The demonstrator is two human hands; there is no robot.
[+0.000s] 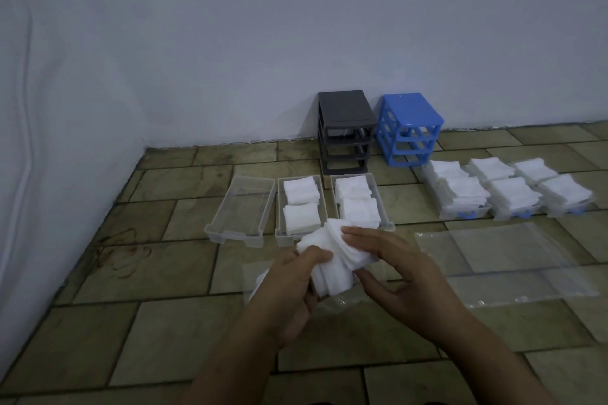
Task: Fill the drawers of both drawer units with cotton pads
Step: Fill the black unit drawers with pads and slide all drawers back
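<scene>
I hold a fanned stack of white cotton pads point(332, 260) above the floor. My left hand point(292, 286) grips it from below, thumb on top. My right hand point(394, 270) lies on the stack with straight fingers, thumb beneath. Ahead lie three clear drawers: the left drawer point(240, 210) is empty, the middle drawer point(301, 207) and the right drawer point(358, 202) hold pads. Three more clear drawers with blue handles point(506, 197), heaped with pads, sit at the right. The grey drawer unit point(345, 131) and the blue drawer unit point(409, 128) stand without drawers against the wall.
Flat clear plastic bags point(506, 256) lie on the tiled floor at the right, and another bag point(260, 276) lies under my hands. White walls meet in a corner at the left.
</scene>
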